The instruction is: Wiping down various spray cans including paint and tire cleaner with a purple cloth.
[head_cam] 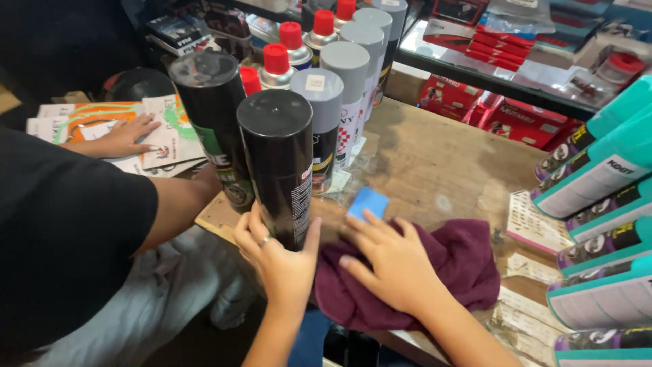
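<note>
Hands at a worn wooden counter (pixel 435 160), seen from above by the person's head camera. Their left hand (pixel 278 261) grasps a tall black cylindrical spray can with a black plastic cap (pixel 278 166) near its base: the thumb curls round the side nearest the right hand, the other fingers (pixel 248 231) wrap the far side, and a ring shows on one of them. The can stands upright, its base hidden behind the hand, so whether it rests on the counter cannot be told.

The person's right hand (pixel 390 261) lies flat and released, fingers spread, pressing on a crumpled maroon cloth (pixel 468 261). Just beyond its fingertips lies a small blue rectangular pad (pixel 367 202), touching or nearly touching the middle finger. The can is just beside the right hand's index finger, apart from the cloth's main bulk.

Judged from this, wiping the can well calls for a steady low grip with the left hand while the cloth is gathered into the right palm, rather than pushed flat.

Beyond the left fingers stand more cans: a second black one (pixel 210 109), grey-capped ones (pixel 322 115) and red-capped ones (pixel 277 64). A co-worker's hand (pixel 125 136) rests on printed papers (pixel 159 132) well off to the left. Teal-capped cans (pixel 598 177) lie stacked beyond the right hand.
</note>
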